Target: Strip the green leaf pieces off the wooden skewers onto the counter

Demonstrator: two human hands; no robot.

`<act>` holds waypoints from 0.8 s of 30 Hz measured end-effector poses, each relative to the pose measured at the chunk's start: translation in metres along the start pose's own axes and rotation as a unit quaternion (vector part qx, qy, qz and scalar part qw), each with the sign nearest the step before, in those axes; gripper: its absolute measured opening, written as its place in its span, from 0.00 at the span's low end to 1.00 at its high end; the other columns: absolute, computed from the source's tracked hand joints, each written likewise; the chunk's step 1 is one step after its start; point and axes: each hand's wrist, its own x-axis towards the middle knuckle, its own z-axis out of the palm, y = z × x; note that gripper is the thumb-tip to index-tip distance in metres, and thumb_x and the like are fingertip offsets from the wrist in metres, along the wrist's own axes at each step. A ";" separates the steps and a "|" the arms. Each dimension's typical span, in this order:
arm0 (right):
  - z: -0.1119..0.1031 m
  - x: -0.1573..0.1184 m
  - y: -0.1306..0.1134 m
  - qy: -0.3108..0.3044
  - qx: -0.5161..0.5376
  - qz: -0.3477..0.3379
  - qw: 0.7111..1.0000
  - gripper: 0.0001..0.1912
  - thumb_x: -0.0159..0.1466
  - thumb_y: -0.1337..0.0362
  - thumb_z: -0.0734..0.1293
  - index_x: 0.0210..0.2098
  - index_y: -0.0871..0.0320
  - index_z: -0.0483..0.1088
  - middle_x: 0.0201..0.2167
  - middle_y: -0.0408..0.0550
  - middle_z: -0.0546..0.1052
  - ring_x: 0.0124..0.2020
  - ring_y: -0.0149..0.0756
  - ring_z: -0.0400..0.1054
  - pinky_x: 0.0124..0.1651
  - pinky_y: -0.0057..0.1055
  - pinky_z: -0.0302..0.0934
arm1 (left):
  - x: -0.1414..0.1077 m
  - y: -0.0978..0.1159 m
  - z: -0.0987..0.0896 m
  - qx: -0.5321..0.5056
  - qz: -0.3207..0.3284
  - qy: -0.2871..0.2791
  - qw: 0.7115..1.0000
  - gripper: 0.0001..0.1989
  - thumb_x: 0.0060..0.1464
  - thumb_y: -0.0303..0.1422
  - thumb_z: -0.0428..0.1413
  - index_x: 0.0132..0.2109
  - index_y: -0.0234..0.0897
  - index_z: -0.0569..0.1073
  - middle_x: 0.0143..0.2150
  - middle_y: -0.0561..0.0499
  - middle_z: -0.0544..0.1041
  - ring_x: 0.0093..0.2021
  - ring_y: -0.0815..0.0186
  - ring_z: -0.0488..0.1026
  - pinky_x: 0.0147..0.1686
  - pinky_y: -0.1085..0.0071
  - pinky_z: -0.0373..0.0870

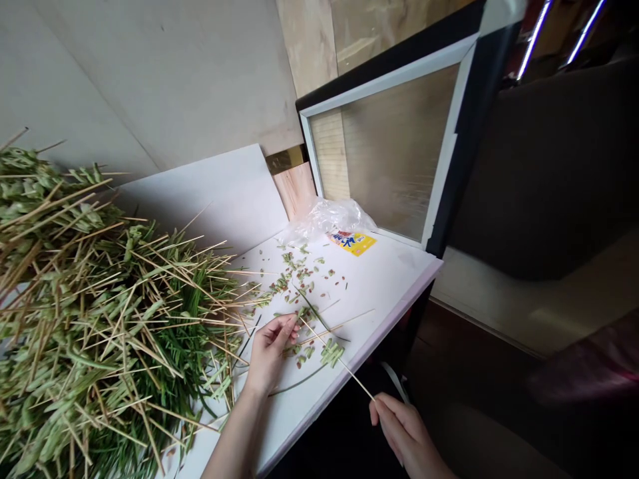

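White bench top point(379, 279) runs diagonally, with a heap of green leaves and thin wooden sticks point(94, 319) piled over its left end. Right hand point(404, 432), fingers point(387, 416) pinching a thin wooden stick point(359, 382), sits just past the bench's near edge. Stick's long axis points up-left across the bench, its far end near the left hand point(269, 352). Left fingertips point(292, 326) bunched together, maybe on a leaf scrap, too small to be sure. Green leaf scraps point(299, 273) lie scattered mid-bench; plastic bag point(324, 223) and yellow packet point(352, 243) sit at the far corner.
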 end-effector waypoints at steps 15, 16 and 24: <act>0.000 0.001 0.002 0.004 -0.038 -0.009 0.999 0.26 0.71 0.42 0.53 0.26 0.52 0.62 0.13 0.31 0.50 0.15 0.27 0.43 0.21 0.31 0.36 | -0.002 0.003 -0.001 -0.004 -0.029 -0.041 0.999 0.17 0.44 0.44 0.71 0.35 0.34 0.83 0.28 0.51 0.78 0.29 0.70 0.69 0.29 0.76 0.67; 0.000 0.001 0.002 0.004 -0.037 -0.006 0.999 0.26 0.71 0.42 0.53 0.26 0.52 0.62 0.13 0.31 0.50 0.15 0.27 0.43 0.21 0.31 0.36 | -0.003 0.003 0.000 -0.001 -0.028 -0.045 0.999 0.17 0.45 0.44 0.71 0.35 0.35 0.83 0.28 0.51 0.78 0.28 0.70 0.69 0.29 0.76 0.67; -0.001 0.001 0.006 0.014 -0.001 -0.006 1.000 0.26 0.70 0.41 0.55 0.26 0.53 0.63 0.13 0.31 0.50 0.16 0.27 0.42 0.22 0.31 0.36 | -0.011 -0.003 0.015 0.105 -0.050 -0.191 0.975 0.19 0.50 0.48 0.66 0.34 0.33 0.82 0.27 0.49 0.77 0.27 0.68 0.68 0.29 0.73 0.65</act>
